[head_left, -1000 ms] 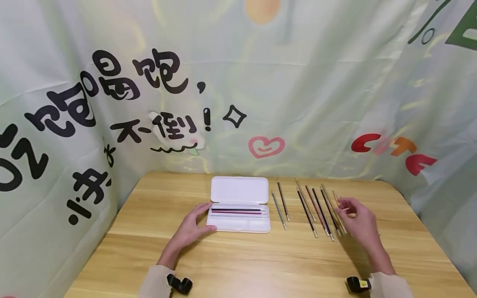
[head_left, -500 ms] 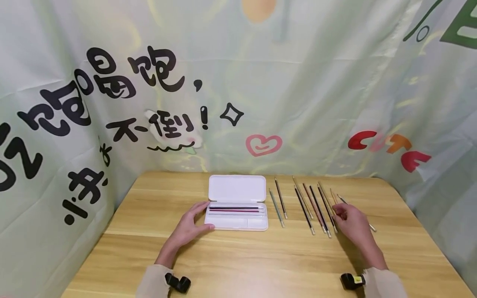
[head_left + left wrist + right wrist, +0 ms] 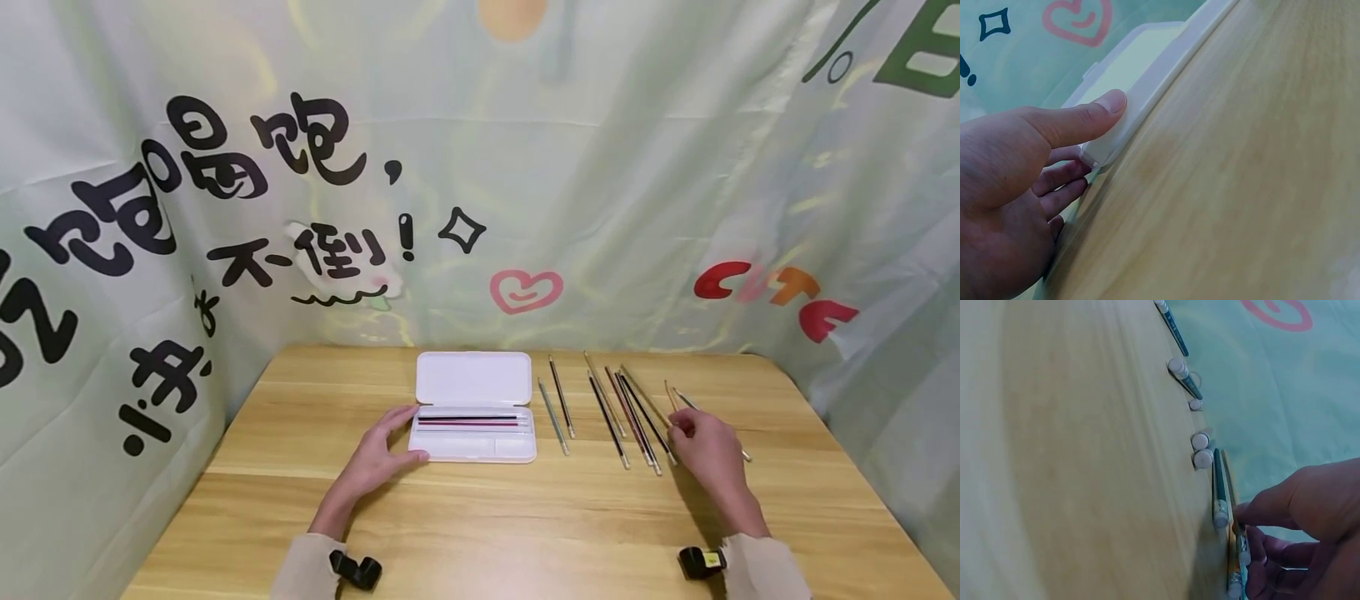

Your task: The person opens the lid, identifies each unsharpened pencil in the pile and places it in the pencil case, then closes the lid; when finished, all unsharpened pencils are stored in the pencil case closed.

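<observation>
A white pencil case (image 3: 476, 460) lies open on the table, its lid (image 3: 474, 377) folded back. Inside are a black pencil (image 3: 468, 417) and a dark red pencil (image 3: 468, 424). My left hand (image 3: 377, 458) holds the case's left end; in the left wrist view the thumb (image 3: 1107, 106) presses its near edge while the fingers sit by the end wall. My right hand (image 3: 707, 446) pinches a tan pencil (image 3: 643, 390) between thumb and fingertips, near its eraser end. In the right wrist view an orange pencil (image 3: 1233, 572) lies right beside those fingertips.
Right of the case lie a blue-green pencil (image 3: 553, 417) and a dark pencil (image 3: 561, 396). Several more pencils (image 3: 609, 421) lie fanned left of my right hand. Another pencil (image 3: 686, 400) passes behind that hand. A printed curtain (image 3: 600, 208) hangs behind the table (image 3: 480, 533).
My right hand has lowered slightly leftward and its fingers have closed on the tan pencil, whose far end has swung left toward the dark pencils. The left hand stays on the case.
</observation>
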`<state>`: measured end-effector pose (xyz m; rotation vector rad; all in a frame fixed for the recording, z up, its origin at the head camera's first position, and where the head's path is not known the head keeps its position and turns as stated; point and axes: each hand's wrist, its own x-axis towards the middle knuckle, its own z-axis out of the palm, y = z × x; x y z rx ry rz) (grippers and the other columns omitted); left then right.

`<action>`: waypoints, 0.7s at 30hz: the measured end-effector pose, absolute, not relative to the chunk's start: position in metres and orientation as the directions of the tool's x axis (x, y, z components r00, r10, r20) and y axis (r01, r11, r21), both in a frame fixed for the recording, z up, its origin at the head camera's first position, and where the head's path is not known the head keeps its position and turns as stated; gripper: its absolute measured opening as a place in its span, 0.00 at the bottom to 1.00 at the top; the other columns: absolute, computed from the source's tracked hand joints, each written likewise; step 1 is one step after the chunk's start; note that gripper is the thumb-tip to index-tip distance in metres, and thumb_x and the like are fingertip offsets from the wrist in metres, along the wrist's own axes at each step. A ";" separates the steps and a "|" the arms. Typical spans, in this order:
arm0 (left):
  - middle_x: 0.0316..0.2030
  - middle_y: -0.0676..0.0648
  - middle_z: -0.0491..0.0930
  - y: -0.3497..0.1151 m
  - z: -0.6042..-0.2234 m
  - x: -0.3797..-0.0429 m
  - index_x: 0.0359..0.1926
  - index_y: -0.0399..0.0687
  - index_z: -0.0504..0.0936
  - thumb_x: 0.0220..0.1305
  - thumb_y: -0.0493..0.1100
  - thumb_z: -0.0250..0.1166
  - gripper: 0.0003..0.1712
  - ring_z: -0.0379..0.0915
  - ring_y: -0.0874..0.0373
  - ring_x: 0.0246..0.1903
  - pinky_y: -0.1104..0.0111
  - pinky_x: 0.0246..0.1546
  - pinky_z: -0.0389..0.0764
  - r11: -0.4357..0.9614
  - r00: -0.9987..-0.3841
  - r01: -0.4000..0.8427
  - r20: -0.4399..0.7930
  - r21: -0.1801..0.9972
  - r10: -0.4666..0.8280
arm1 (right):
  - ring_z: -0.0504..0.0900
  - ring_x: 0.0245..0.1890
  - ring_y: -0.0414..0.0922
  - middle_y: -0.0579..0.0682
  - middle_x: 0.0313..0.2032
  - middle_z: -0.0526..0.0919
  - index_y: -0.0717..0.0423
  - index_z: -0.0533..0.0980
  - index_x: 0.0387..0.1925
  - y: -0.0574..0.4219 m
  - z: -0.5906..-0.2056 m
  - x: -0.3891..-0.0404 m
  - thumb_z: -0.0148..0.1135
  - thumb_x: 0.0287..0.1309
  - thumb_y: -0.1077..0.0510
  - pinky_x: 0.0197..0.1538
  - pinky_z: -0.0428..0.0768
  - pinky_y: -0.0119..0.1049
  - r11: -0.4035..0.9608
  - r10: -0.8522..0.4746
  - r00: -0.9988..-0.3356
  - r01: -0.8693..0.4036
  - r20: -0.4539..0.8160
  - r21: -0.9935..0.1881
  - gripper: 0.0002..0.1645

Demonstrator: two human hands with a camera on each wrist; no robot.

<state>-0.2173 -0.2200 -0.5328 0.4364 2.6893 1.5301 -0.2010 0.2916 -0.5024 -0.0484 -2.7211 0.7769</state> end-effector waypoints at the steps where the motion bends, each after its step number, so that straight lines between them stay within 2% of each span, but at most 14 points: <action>1: 0.74 0.39 0.64 -0.220 -0.534 -0.218 0.74 0.43 0.70 0.55 0.48 0.81 0.49 0.55 0.38 0.74 0.41 0.73 0.55 0.478 -0.960 0.234 0.125 0.847 0.250 | 0.79 0.27 0.48 0.55 0.29 0.85 0.68 0.84 0.40 0.291 -0.502 -0.201 0.65 0.61 0.66 0.28 0.71 0.40 0.849 0.121 -0.951 -0.049 0.283 -0.526 0.08; 9: 0.73 0.40 0.65 -0.221 -0.535 -0.219 0.74 0.42 0.70 0.54 0.47 0.81 0.49 0.55 0.39 0.74 0.43 0.73 0.55 0.454 -0.958 0.240 0.135 0.858 0.253 | 0.83 0.32 0.52 0.61 0.35 0.86 0.70 0.83 0.49 0.288 -0.494 -0.202 0.61 0.65 0.67 0.28 0.73 0.39 0.811 0.152 -0.948 -0.043 0.281 -0.584 0.14; 14: 0.73 0.40 0.65 -0.221 -0.535 -0.219 0.74 0.42 0.70 0.55 0.47 0.81 0.48 0.55 0.39 0.74 0.43 0.74 0.54 0.464 -0.960 0.231 0.123 0.855 0.252 | 0.82 0.31 0.52 0.65 0.36 0.83 0.69 0.84 0.45 0.283 -0.491 -0.201 0.58 0.64 0.72 0.25 0.73 0.35 0.792 0.158 -0.933 -0.075 0.322 -0.606 0.11; 18: 0.74 0.40 0.64 -0.220 -0.535 -0.219 0.74 0.42 0.69 0.55 0.46 0.81 0.48 0.54 0.39 0.75 0.43 0.74 0.54 0.466 -0.962 0.220 0.111 0.857 0.250 | 0.82 0.31 0.49 0.62 0.35 0.81 0.70 0.82 0.44 0.275 -0.490 -0.202 0.58 0.66 0.73 0.24 0.75 0.30 0.758 0.132 -0.934 -0.120 0.332 -0.640 0.10; 21: 0.74 0.40 0.64 -0.220 -0.535 -0.219 0.74 0.42 0.69 0.55 0.46 0.81 0.48 0.54 0.39 0.75 0.43 0.74 0.54 0.462 -0.962 0.217 0.110 0.860 0.248 | 0.84 0.29 0.49 0.60 0.32 0.84 0.69 0.81 0.46 0.268 -0.489 -0.202 0.57 0.68 0.72 0.24 0.75 0.30 0.739 0.097 -0.940 -0.153 0.328 -0.656 0.10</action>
